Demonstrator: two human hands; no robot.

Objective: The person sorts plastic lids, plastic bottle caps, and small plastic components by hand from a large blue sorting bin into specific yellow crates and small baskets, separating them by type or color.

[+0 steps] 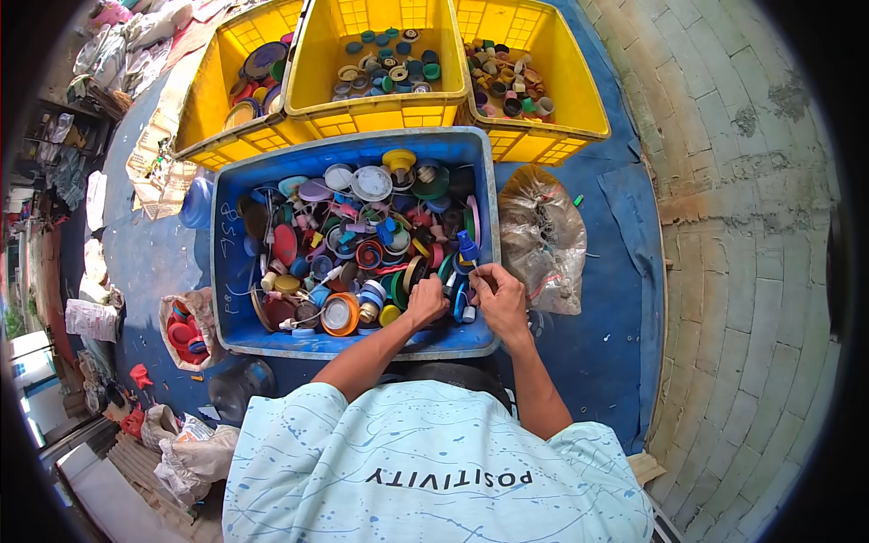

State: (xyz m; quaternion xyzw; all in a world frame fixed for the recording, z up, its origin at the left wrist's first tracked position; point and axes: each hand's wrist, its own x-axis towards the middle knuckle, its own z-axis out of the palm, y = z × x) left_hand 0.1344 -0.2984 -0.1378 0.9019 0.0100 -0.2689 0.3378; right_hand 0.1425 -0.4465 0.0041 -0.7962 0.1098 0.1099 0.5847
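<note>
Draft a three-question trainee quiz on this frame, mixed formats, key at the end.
1. Multiple choice. Where is the translucent sack relative to the blue bin?
A) To its left
B) To its right
C) On the far side of it

2. True or false. The left hand and the right hand are both at the near right part of the blue bin.

3. Fill in the blank. Beyond the blue bin stand ____ yellow bins, each with plastic pieces inside.

Key: 1) B; 2) true; 3) three
</note>
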